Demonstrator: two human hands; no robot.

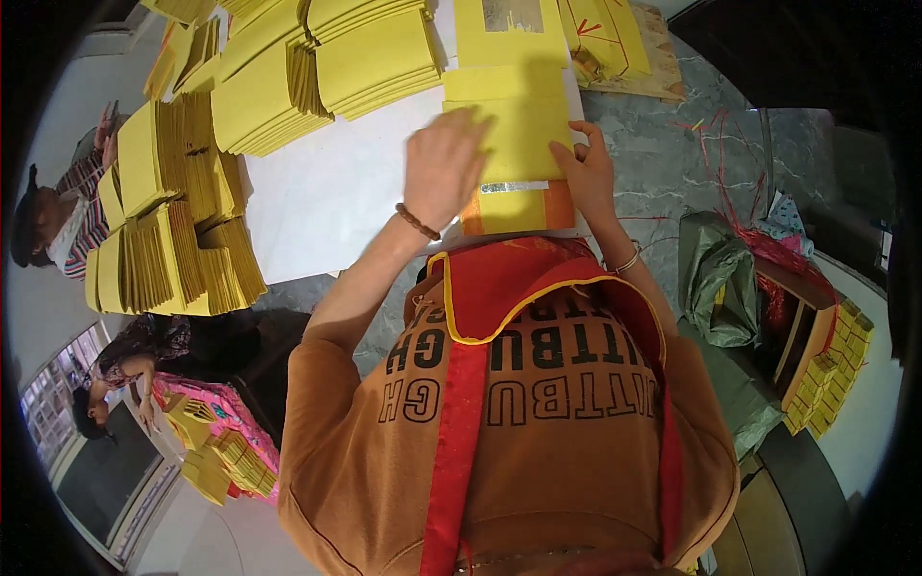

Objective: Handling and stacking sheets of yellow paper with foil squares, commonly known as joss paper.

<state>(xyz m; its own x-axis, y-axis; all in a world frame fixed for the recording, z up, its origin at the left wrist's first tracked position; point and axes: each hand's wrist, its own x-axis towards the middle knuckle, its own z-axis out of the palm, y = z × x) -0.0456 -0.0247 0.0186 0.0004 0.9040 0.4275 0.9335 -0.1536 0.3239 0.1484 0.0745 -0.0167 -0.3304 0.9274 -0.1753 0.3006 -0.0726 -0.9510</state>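
A yellow paper sheet [523,134] lies flat in front of me on the white table. Toward its near end are a silver strip [512,187] and an orange-edged yellow piece [557,209]. My left hand [445,165], a brown beaded bracelet at its wrist, is over the sheet's left edge; motion smears its fingers. Along the right edge rests my right hand [589,173], its thumb and index finger apart and nothing visibly gripped between them. Just beyond, another yellow sheet [471,38] with a greyish rectangle meets the far edge.
Thick stacks of folded yellow paper [264,101] line the table's [307,197] far left, with more bundles [158,259] at the left edge. Red-marked yellow packs [605,38] sit on a board at far right. Dark bags [715,278] and red string are at right. Two people sit left.
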